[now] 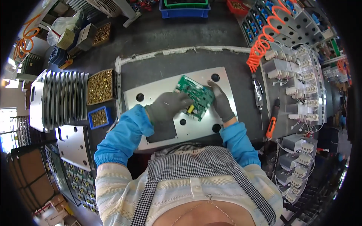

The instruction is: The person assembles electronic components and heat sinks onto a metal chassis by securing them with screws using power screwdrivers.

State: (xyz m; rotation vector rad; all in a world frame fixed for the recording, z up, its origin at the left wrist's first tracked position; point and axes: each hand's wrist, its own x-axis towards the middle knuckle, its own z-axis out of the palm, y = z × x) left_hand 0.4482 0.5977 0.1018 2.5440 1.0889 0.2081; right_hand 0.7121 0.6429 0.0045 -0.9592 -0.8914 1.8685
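A green circuit board point(199, 94) with a yellow component near its lower edge is held tilted above a flat metal plate point(152, 90). My right hand point(221, 101), in a grey glove, grips the board's right edge between thumb and fingers. From the other side my left hand point(168, 107), gloved too, has its fingers bent against the board's left part; the fingertips are partly hidden. The plate lies on the dark bench mat, with round black-looking holes near its corners and a rectangular cut-out at its near edge.
On the left stand a cardboard tray of brass-coloured fasteners point(100, 87), a blue tray of small parts point(99, 117) and a row of upright metal plates point(64, 100). Rightward lie a power screwdriver point(258, 92) on a coiled orange hose point(260, 49), an orange-and-black screwdriver point(272, 122) and wired assemblies point(301, 88).
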